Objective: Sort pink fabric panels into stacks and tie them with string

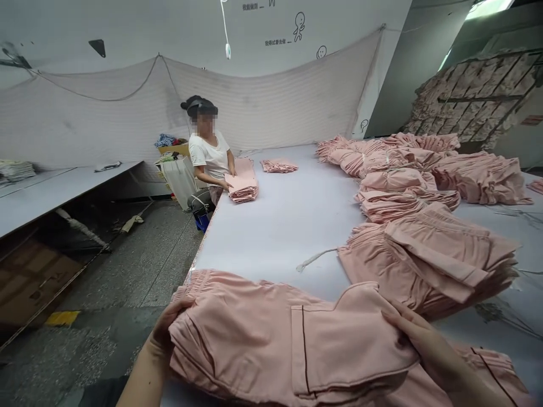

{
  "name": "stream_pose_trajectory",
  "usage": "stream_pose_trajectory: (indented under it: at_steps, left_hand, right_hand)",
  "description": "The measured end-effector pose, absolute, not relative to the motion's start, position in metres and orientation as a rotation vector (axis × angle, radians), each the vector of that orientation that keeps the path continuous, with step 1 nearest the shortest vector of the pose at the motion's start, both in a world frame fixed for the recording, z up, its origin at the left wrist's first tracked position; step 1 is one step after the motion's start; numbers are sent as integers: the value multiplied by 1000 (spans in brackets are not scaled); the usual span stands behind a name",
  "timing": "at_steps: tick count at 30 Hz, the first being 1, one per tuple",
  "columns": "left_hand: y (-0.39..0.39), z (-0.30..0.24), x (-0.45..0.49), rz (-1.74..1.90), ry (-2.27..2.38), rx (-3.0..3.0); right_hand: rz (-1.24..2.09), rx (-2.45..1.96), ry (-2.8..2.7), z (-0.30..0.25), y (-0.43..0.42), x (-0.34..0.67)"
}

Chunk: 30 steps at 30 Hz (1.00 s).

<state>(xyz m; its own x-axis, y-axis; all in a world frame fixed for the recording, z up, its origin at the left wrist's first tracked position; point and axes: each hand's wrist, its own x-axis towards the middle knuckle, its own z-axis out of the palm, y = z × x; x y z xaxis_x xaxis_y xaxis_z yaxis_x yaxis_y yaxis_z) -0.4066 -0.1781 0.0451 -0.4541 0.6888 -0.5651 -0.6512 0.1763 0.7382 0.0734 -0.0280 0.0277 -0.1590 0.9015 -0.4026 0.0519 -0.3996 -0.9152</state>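
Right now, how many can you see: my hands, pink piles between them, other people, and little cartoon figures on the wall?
Your left hand and right hand: 2
Pink pile between them: 1
Other person: 1
Wall cartoons, some partly showing: 4
Total: 8

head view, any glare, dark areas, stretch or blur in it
Head view: bright strip at top right looks washed out; head view: deep shadow under the left table; head view: pillar leans, probably lens stretch; head view: held pink garments look fairly clear.
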Motion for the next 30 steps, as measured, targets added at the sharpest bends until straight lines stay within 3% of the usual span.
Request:
stream_pose_trajectory:
  at_steps: [7, 12, 17, 25, 30]
  left_hand:
    - [-207, 52, -466, 1420, 1312, 74]
    - [-217, 24, -493, 1141, 1564, 355]
    - [-211, 0, -499, 1050, 1780, 506]
    - [-201, -27, -540, 876, 1943, 835]
    - [-189, -43, -532, 538, 2322, 1199]
  right_hand:
    - [1440, -1621, -1130, 21, -68, 62]
    - [1394, -1742, -1285, -48, -72, 44]
    - [1078, -2036, -1520, -114, -72, 58]
    - [955, -1910, -1708, -111, -79, 76]
    - [935, -2212, -1840, -120, -92, 63]
